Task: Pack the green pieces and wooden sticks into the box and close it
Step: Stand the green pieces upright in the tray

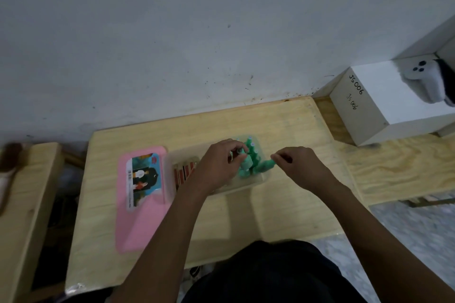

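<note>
A clear plastic box (261,179) sits on a wooden table (147,241). Inside it, green pieces (256,162) stand clustered at its right end and wooden sticks (183,172) lie at its left end. The left hand (219,167) pinches one green piece above the box; the right hand (298,167), fingers curled, pinches another at the box's right edge. The pink lid (142,204) lies just left of the box. The upright pieces look crowded, so one may topple or stop the lid closing.

Light was dim, flat and cool, leaving soft shadows beneath both forearms on the wooden table (246,216). The whole view was slightly soft, smearing worst toward 8 and 4 o'clock, where wide-angle distortion bent edges.
</note>
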